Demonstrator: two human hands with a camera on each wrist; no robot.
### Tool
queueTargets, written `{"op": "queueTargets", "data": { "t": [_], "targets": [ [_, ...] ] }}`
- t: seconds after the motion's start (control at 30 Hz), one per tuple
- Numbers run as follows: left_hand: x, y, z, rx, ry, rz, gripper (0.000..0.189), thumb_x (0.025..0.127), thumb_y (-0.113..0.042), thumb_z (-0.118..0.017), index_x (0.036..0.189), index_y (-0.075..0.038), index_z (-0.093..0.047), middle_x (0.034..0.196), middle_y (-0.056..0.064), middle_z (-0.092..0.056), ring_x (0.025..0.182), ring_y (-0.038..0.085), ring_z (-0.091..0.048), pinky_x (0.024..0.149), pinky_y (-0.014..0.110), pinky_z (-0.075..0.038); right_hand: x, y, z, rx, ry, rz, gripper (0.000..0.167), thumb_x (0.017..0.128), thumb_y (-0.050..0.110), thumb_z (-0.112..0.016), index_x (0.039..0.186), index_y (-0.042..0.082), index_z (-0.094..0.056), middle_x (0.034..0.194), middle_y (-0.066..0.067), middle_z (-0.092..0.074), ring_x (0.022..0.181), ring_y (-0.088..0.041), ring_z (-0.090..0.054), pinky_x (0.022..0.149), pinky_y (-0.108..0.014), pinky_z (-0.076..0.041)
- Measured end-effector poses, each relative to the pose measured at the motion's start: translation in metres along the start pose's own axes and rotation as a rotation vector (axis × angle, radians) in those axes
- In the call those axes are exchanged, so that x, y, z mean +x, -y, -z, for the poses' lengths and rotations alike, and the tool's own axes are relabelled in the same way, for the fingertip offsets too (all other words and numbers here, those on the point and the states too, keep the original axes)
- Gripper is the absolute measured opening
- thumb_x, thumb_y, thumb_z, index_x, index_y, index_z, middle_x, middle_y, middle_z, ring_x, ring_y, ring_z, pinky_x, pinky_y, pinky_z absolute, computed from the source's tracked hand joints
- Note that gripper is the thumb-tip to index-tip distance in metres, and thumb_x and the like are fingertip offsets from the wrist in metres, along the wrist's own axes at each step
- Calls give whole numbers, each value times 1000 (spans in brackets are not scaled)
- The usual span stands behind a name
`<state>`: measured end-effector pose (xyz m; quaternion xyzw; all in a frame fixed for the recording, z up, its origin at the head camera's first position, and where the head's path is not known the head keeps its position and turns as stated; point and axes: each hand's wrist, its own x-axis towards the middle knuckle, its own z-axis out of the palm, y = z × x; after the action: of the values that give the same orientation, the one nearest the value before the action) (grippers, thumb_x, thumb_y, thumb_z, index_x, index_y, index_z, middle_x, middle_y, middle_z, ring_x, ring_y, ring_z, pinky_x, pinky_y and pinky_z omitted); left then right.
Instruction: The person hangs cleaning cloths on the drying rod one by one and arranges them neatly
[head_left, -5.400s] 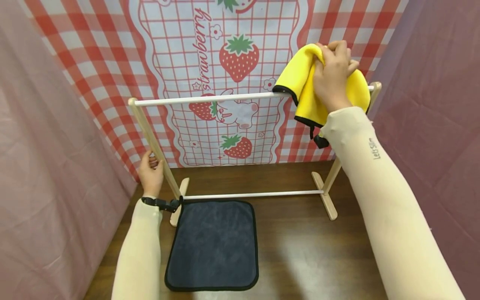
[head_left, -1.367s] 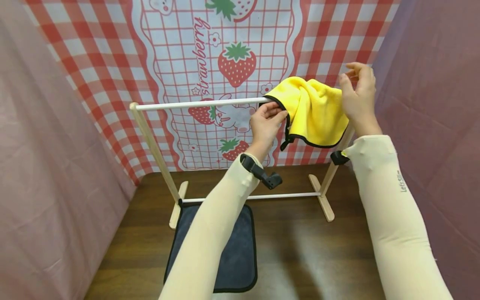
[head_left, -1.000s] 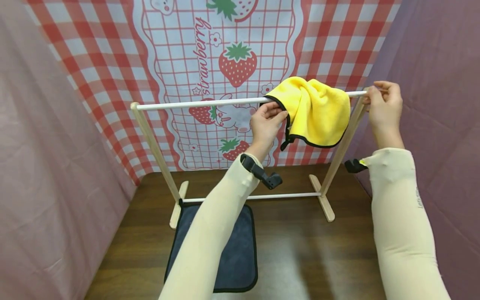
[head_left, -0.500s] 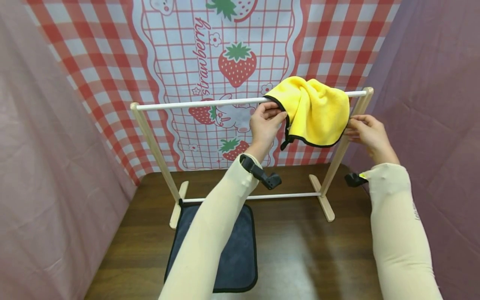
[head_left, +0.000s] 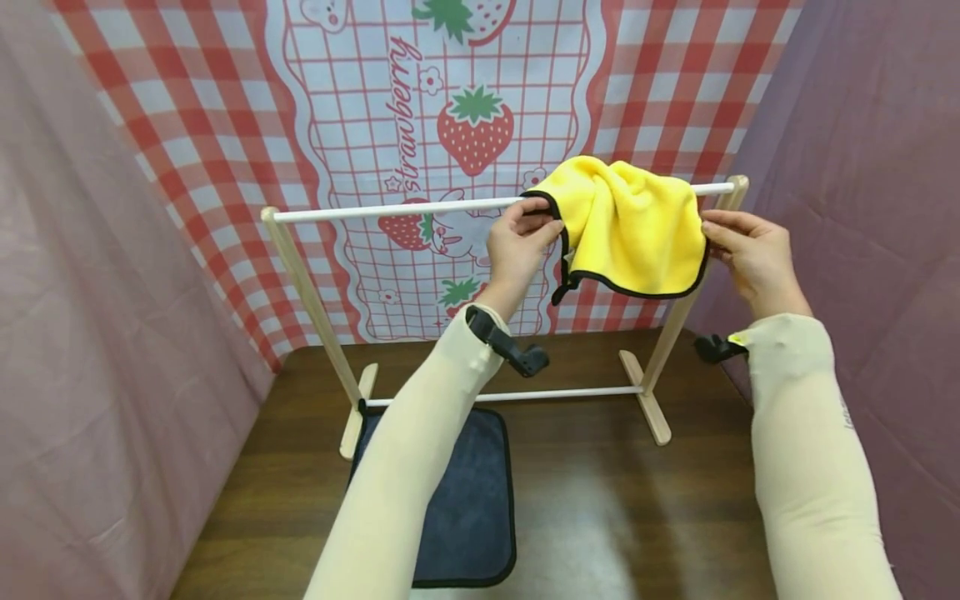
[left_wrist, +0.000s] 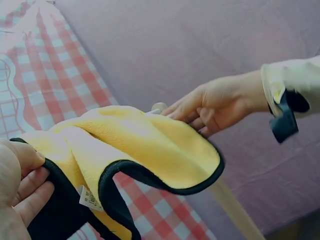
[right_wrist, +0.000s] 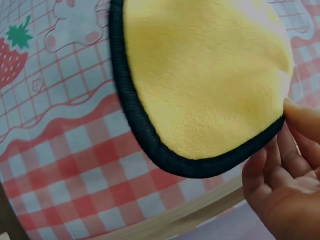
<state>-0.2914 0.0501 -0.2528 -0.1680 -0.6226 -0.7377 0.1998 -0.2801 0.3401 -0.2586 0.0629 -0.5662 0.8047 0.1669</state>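
Note:
A yellow towel (head_left: 637, 225) with black edging drapes over the white top bar (head_left: 397, 208) of a wooden rack, toward its right end. Folds run down from the bar, and a small white tag (left_wrist: 89, 198) shows in the left wrist view. My left hand (head_left: 517, 246) pinches the towel's left edge just under the bar. On the opposite side, my right hand (head_left: 753, 254) pinches the right edge between thumb and fingers, as the right wrist view (right_wrist: 287, 175) also shows. The towel's back layer is mostly hidden.
A dark grey cloth (head_left: 468, 500) with black edging lies on the brown wooden surface (head_left: 585, 492), partly behind my left sleeve. The rack's lower bar (head_left: 562, 393) and feet (head_left: 647, 400) stand there too. A strawberry-print checked cloth (head_left: 480, 133) hangs behind; pink curtains (head_left: 97, 333) flank both sides.
My right hand left the towel's top, touched the rack's right end, then came down to grip the towel's right edge. My left hand moved slightly left, and the towel spread a little wider.

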Motion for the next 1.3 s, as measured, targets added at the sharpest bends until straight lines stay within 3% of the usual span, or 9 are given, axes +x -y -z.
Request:
{"op": "queueTargets", "data": {
  "t": [0.23, 0.33, 0.47, 0.67, 0.93, 1.3],
  "targets": [
    [7, -12, 11, 44, 28, 45, 25, 88, 4, -71, 113, 3, -68, 98, 19, -71, 88, 22, -69, 77, 25, -57, 3, 23, -1, 88, 237, -189, 23, 93, -9, -60, 102, 2, -78, 96, -8, -76, 80, -17, -72, 68, -25, -58],
    [10, -15, 17, 51, 37, 70, 27, 89, 3, -70, 116, 1, -67, 100, 19, -71, 89, 23, -69, 77, 24, -57, 4, 29, -1, 108, 324, -216, 27, 95, -10, -56, 108, 0, -76, 102, -9, -75, 85, -19, -72, 72, -27, -59],
    [14, -18, 22, 33, 33, 82, 27, 89, 4, -70, 116, 1, -68, 99, 19, -71, 87, 23, -70, 77, 26, -58, 5, 35, -4, 114, 365, -201, 30, 95, -12, -54, 114, 0, -74, 106, -10, -74, 88, -20, -72, 73, -28, -59],
    [17, -24, 27, 36, 24, 111, 27, 89, 3, -70, 116, -3, -69, 98, 14, -71, 87, 21, -69, 76, 27, -58, 8, 43, -12, 153, 295, -166, 32, 91, -16, -57, 115, -2, -73, 99, -9, -72, 80, -21, -71, 66, -27, -59],
    [20, -29, 34, 72, 12, 112, 28, 90, 1, -70, 117, -6, -69, 97, 11, -70, 85, 20, -68, 76, 30, -58, 16, 58, -18, 212, 158, -188, 34, 88, -18, -59, 111, 0, -75, 96, -11, -75, 66, -24, -69, 58, -29, -58],
    [26, -30, 44, 53, -32, 68, 29, 89, 6, -69, 117, -1, -69, 100, 19, -70, 86, 20, -67, 78, 26, -57, 26, 74, -6, 354, -18, -184, 35, 87, -23, -55, 107, -3, -75, 88, -17, -73, 73, -27, -71, 61, -31, -59]
  ]
}}
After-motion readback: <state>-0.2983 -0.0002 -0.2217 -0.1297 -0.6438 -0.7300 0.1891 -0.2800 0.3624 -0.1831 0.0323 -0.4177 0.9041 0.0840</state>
